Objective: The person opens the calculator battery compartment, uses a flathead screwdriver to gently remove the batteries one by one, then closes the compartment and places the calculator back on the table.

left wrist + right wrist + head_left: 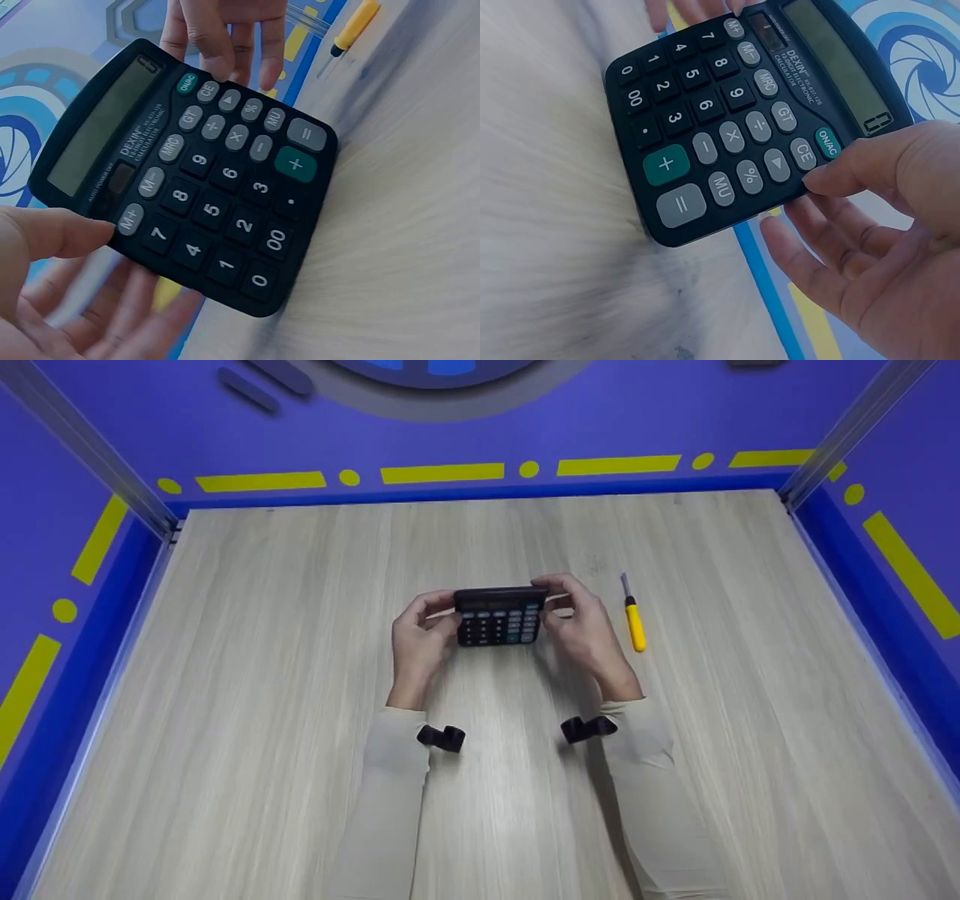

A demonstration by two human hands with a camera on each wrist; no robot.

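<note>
A black desk calculator (498,616) is held tilted up between both hands, its keys and screen facing the person. Its display (840,64) reads 0 in the right wrist view. My left hand (421,641) grips the left edge, with the thumb (64,231) on the front by the M+ key and the other fingers behind. On the opposite edge my right hand (583,626) pinches the calculator, thumb (862,165) beside the CE key and fingers at the back. The calculator's lower edge is close over the table.
A screwdriver (634,624) with a yellow handle lies on the wood-grain table (262,697), right of the right hand. Blue-purple panels (450,442) with yellow marks wall the table at the back and sides. Each sleeve carries a small black wrist camera (442,738).
</note>
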